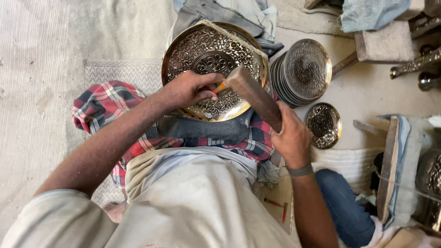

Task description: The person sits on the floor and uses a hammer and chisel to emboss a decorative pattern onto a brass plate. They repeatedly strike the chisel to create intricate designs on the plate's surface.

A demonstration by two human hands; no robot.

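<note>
Engraved brass plate (pixel 202 50), round and covered in scrolled openwork pattern, is propped tilted on a dark pad (pixel 202 131) over a red checked cloth (pixel 103 103) in the person's lap, just ahead of the body. A thin orange-handled chisel (pixel 221 87) is pinched in the left hand (pixel 188 89), whose fingers are closed tightly round it, the tip apparently set on the lower middle of the plate's face. A wooden mallet (pixel 255 94) is gripped in the right hand (pixel 291 138), the fist wrapped fully about its lower end, its upper end held just over the chisel's butt. The step in hand is judged to be chasing the pattern by struck blows. A short, square tap on the chisel head seems called for next, with the tip held steady so that it is not skidded across the finished scrollwork. A stack of similar plates (pixel 303 71) and a small patterned bowl (pixel 324 125) are seen to the right, on the floor mat (pixel 55 69)
</note>
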